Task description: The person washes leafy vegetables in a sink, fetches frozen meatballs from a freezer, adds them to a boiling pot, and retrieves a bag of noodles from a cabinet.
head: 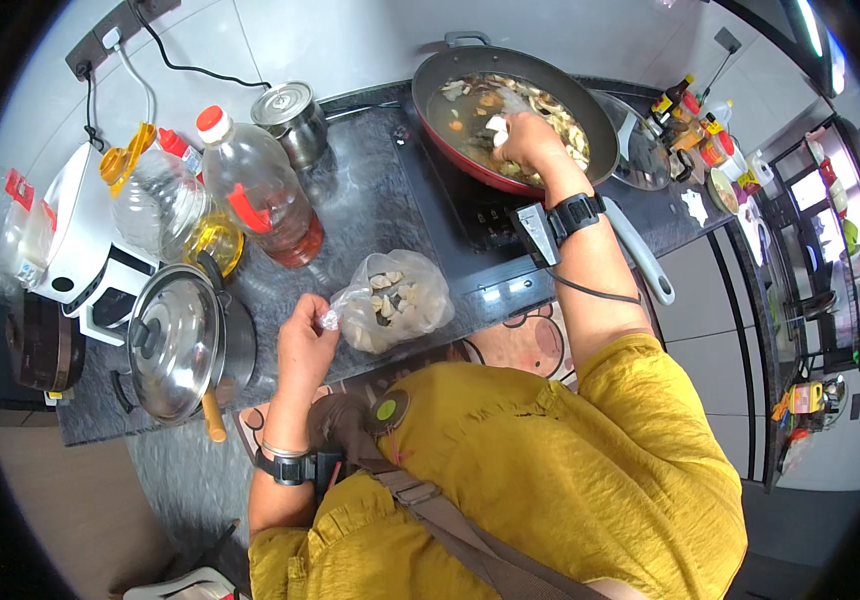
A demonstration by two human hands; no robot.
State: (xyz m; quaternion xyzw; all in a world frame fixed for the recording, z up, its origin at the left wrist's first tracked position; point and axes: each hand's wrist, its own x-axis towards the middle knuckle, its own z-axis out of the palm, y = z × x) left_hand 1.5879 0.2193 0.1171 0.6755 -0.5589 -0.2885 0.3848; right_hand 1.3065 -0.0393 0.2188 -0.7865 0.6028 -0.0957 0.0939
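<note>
My right hand (529,142) is over the pan, its fingers closed around white pieces that look like dumplings. Below it, the deep red frying pan (430,124) holds broth with sliced mushrooms and orange bits, and steam seems to rise from it. The pan stands on a black induction cooktop (475,274). At the counter's front edge, my left hand (306,337) pinches the gathered rim of a clear plastic bag (430,289). Several pale dumplings (387,304) lie inside that bag.
Left of the bag stand a lidded steel pot (238,337), a large bottle with red liquid (265,187) and an oil bottle (163,206). A lidded steel canister (298,131) is near the wall. The pan's grey handle (640,251) juts past the counter edge; a glass lid (643,154) lies right.
</note>
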